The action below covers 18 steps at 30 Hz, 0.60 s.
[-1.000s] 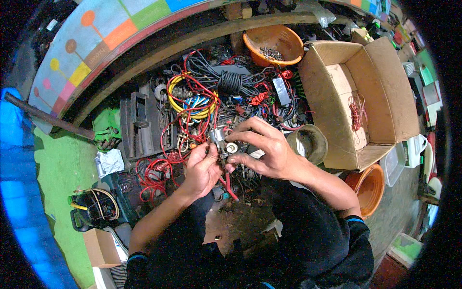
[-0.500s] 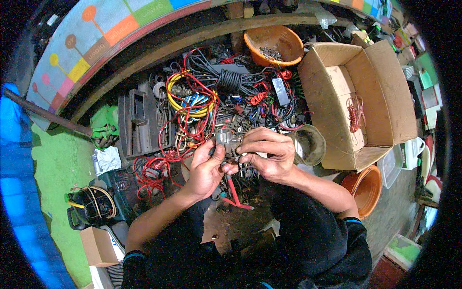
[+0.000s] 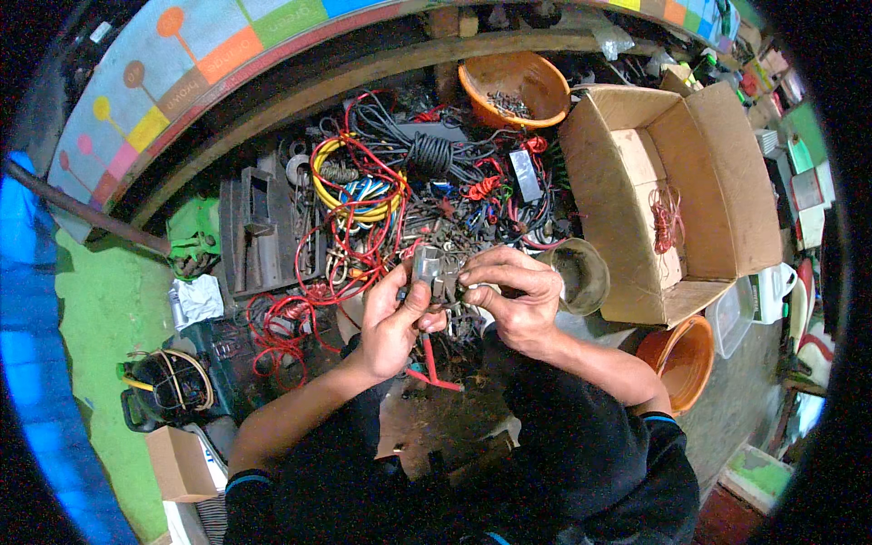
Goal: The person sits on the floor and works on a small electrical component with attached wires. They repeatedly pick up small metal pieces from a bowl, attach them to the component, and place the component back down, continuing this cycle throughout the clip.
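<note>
My left hand [image 3: 392,325] is closed round a silver metal part [image 3: 427,265], blocky with a rounded top, held upright with the thumb across its front. Just right of it, my right hand [image 3: 516,298] has its thumb and fingertips pinched together. Whatever sits in that pinch is too small and dark to make out. Below the left hand, a tool with red handles [image 3: 431,361] points toward my lap; whether it lies on the floor or touches my hand cannot be told. Behind both hands spreads a heap of small metal parts [image 3: 427,218].
Coiled red wire [image 3: 282,327], a yellow cable coil [image 3: 361,216] and black cable [image 3: 431,154] surround the heap. A grey tool tray [image 3: 245,241] sits left. An open cardboard box [image 3: 590,195], a round metal tin [image 3: 590,286] and an orange bucket [image 3: 677,363] stand right; an orange bowl [image 3: 481,77] behind.
My right fingertips have drawn slightly right, away from the metal part, leaving a small gap. The left hand keeps its hold, and the part has shifted slightly right.
</note>
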### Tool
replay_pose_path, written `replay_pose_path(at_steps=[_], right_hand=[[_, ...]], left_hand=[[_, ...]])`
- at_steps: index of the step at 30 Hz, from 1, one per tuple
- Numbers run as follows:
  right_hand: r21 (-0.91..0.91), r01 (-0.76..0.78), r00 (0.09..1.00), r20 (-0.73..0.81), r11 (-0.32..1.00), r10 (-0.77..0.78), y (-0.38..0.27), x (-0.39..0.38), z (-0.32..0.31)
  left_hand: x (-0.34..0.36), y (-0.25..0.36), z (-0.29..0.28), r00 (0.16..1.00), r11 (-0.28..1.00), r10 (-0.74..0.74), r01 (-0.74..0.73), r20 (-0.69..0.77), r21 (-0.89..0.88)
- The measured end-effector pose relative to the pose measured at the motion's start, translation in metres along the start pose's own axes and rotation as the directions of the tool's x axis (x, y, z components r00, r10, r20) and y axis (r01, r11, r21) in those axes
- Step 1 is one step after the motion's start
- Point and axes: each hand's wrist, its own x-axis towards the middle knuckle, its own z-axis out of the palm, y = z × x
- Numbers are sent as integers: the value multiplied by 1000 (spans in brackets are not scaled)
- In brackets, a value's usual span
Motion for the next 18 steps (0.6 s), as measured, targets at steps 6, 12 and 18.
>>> replay_pose_path(at_steps=[6, 12, 18], right_hand=[[-159, -98, 992, -93, 982, 84, -8, 1, -8], [422, -274, 806, -389, 864, 445, 6, 2, -79], [628, -323, 846, -145, 708, 514, -6, 27, -56]], left_hand=[[0, 1, 5, 998, 993, 54, -56, 21, 102], [-9, 4, -31, 978, 974, 154, -126, -140, 191], [-2, 0, -24, 987, 983, 155, -152, -28, 99]])
